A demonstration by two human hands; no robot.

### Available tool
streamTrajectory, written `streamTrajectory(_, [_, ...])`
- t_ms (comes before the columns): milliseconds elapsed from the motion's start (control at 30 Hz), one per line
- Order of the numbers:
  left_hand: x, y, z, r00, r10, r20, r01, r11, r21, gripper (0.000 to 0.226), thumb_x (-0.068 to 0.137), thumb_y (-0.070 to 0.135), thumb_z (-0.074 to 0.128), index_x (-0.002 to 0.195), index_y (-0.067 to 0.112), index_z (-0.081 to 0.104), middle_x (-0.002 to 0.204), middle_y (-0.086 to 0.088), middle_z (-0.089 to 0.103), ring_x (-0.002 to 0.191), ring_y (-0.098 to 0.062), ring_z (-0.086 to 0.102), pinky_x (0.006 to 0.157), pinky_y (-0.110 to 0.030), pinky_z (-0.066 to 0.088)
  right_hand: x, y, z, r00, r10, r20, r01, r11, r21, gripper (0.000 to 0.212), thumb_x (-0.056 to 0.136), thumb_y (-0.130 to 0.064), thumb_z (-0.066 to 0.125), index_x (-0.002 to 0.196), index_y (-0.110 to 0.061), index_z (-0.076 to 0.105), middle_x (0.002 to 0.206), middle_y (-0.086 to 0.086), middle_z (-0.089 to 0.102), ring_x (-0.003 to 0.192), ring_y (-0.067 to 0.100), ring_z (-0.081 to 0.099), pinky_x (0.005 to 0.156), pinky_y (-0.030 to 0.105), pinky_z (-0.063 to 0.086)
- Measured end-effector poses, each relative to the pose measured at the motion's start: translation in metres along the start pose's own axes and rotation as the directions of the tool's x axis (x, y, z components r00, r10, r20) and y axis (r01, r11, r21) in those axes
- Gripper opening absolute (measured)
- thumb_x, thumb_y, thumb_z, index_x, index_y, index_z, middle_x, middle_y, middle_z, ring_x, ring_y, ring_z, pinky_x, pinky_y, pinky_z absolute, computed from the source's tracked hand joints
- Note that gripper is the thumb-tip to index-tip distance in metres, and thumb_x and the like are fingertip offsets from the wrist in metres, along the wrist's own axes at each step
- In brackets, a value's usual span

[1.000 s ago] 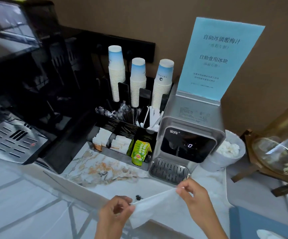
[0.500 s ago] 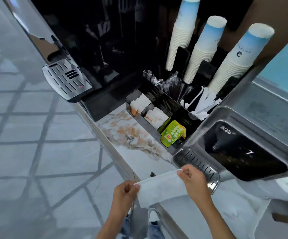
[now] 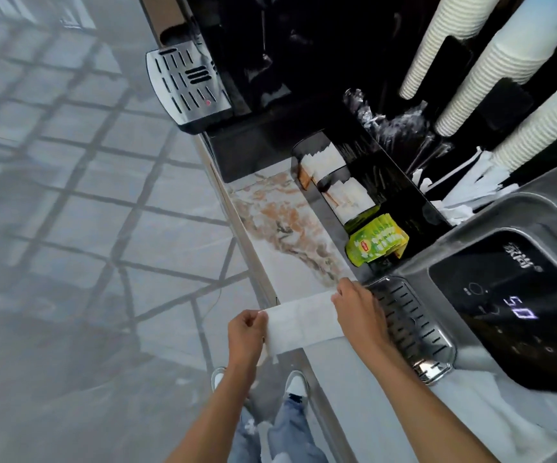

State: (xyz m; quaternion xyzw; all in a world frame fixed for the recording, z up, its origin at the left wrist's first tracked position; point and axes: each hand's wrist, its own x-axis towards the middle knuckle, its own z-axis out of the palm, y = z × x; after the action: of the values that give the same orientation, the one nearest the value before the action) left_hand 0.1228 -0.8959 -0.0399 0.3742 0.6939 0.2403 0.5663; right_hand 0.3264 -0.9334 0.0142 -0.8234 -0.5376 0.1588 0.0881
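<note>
1. A white paper towel is held stretched over the near edge of the marble counter.
2. Its left end is pinched by the curled fingers of the left hand.
3. Its right end is gripped by the right hand, just beside the metal drip tray.
4. Green tea packets are seen farther off in the black organiser.

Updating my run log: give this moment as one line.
left hand: pinches tissue end | right hand: grips other end | tissue: stretched between hands over marble counter edge | nearby: drip tray
</note>
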Motion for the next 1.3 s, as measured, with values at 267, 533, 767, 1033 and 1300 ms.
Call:
streamTrajectory(267, [-0.008, -0.004, -0.005, 0.979, -0.042, -0.198, 0.047, 0.999, 0.021, 0.012, 0.093, 0.011, 0.055, 0.100, 0.008, 0.063, 0.094, -0.008, 0.066, 0.080, -0.018, 0.060, 0.066, -0.030, 0.045, -0.023, -0.004, 0.009, 0.993, -0.095, -0.074, 0.104, 0.986, 0.130, 0.028, 0.091, -0.009, 0.055, 0.118, -0.003, 0.059, 0.120, 0.012, 0.058, 0.095, 0.035, 0.063, 0.076, 0.042, 0.053])
streamTrajectory(533, [-0.057, -0.001, 0.029, 0.997, 0.078, -0.004, -0.078, 0.989, -0.127, 0.022, 0.101, 0.023, 0.048, 0.122, 0.021, 0.054, 0.117, 0.011, 0.061, 0.104, 0.003, 0.057, 0.077, -0.012, 0.045, -0.034, -0.001, 0.033, 0.927, -0.359, 0.111, 0.343, 0.929, 0.140, 0.060, 0.101, -0.029, 0.038, 0.153, -0.006, 0.021, 0.162, 0.005, 0.014, 0.150, 0.016, 0.004, 0.121, 0.028, 0.003])
streamTrajectory(767, [-0.052, 0.000, 0.044, 0.973, -0.006, 0.231, 0.096, 0.919, -0.382, 0.032, 0.102, 0.052, 0.034, 0.120, 0.048, 0.060, 0.116, 0.035, 0.064, 0.108, 0.021, 0.054, 0.085, -0.003, 0.041, -0.039, 0.001, 0.051, 0.915, -0.364, 0.171, 0.356, 0.931, 0.077, 0.068, 0.100, -0.046, 0.022, 0.153, -0.008, 0.003, 0.161, 0.002, -0.005, 0.148, 0.013, -0.013, 0.120, 0.028, -0.009])
streamTrajectory(1033, [-0.032, 0.004, 0.041, 0.915, -0.095, 0.392, 0.323, 0.754, -0.572, 0.068, 0.102, 0.056, 0.018, 0.150, 0.012, 0.037, 0.151, -0.006, 0.049, 0.136, -0.018, 0.048, 0.120, -0.040, 0.027, -0.040, -0.001, 0.059, 0.924, -0.358, 0.135, 0.357, 0.933, 0.036, 0.068, 0.100, -0.044, 0.026, 0.152, -0.001, 0.016, 0.162, 0.011, 0.008, 0.150, 0.021, 0.002, 0.120, 0.030, -0.007])
streamTrajectory(1300, [-0.023, -0.004, 0.040, 0.903, -0.149, 0.402, 0.385, 0.697, -0.605, 0.068, 0.103, 0.053, 0.023, 0.137, 0.002, 0.052, 0.133, -0.019, 0.064, 0.127, -0.031, 0.058, 0.114, -0.046, 0.038, -0.040, 0.002, 0.061, 0.922, -0.367, 0.125, 0.363, 0.930, 0.051, 0.069, 0.099, -0.041, 0.030, 0.152, -0.003, 0.012, 0.162, 0.009, 0.006, 0.151, 0.021, 0.004, 0.120, 0.030, -0.006])
